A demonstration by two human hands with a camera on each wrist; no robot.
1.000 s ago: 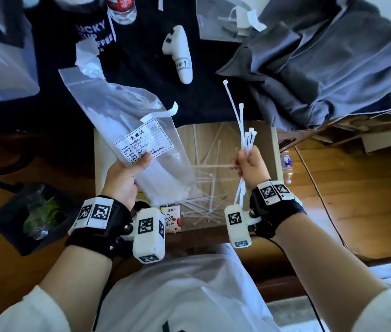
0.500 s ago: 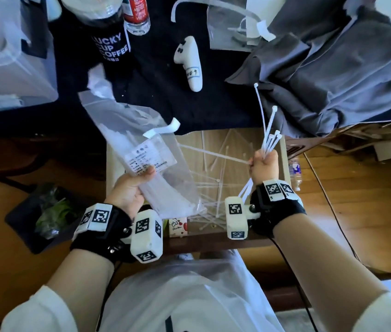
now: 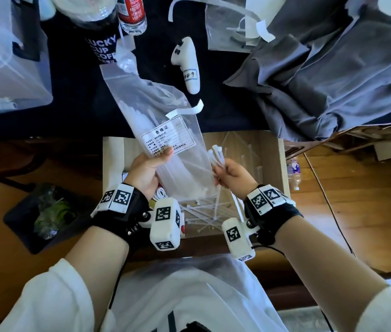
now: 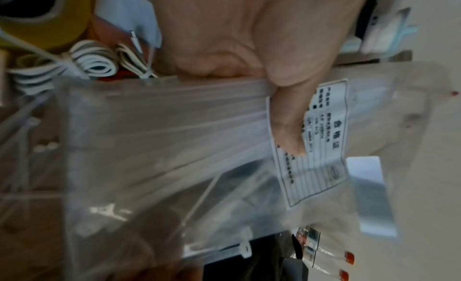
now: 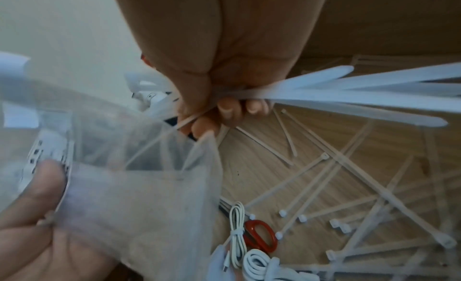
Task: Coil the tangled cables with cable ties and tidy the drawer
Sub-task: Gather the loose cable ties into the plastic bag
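My left hand (image 3: 150,167) grips a clear plastic bag of white cable ties (image 3: 165,130) by its lower part, thumb (image 4: 286,115) pressed on the white label (image 4: 316,147). The bag stands tilted over the open wooden drawer (image 3: 271,149). My right hand (image 3: 231,173) grips a bunch of white cable ties (image 3: 217,154), their heads pointing up beside the bag's right edge; in the right wrist view the ties (image 5: 349,92) fan out to the right. Several loose ties (image 5: 349,186) lie crisscrossed on the drawer floor. Coiled white cables (image 5: 237,222) lie near the front.
Red-handled scissors (image 5: 262,236) lie by the coiled cables. On the dark desk beyond stand a white controller (image 3: 187,65), a black coffee cup (image 3: 101,41), a water bottle (image 3: 132,13) and grey cloth (image 3: 321,75). A clear bin (image 3: 5,56) sits far left, a black waste bag (image 3: 45,214) lower left.
My right hand with its bunch of ties has swung left and now sits right against the bag. The left hand has brought the bag more upright and toward the middle.
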